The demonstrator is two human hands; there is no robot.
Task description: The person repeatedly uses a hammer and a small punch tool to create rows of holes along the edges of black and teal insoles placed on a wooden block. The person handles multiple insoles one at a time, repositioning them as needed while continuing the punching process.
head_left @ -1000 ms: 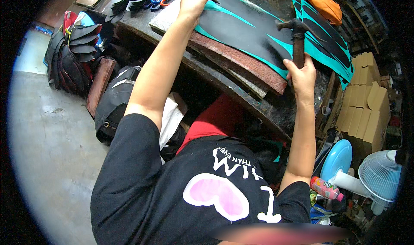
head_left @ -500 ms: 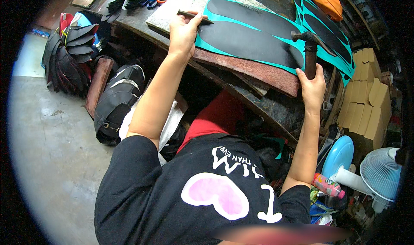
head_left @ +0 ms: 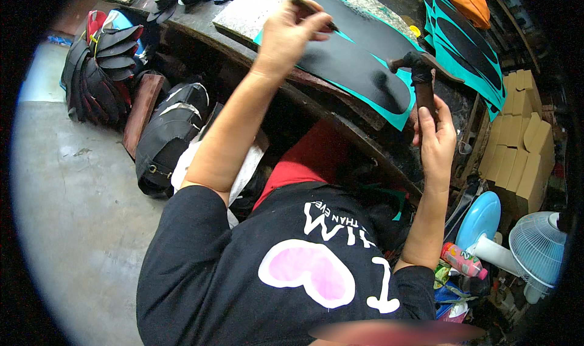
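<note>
Head view: fan (head_left: pixel 538 248) beside cardboard boxes (head_left: pixel 517 145)

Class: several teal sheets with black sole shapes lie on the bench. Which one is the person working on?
The sheet under the left hand, on the stone slab; the other sheets lie stacked at the far right, untouched.
</note>
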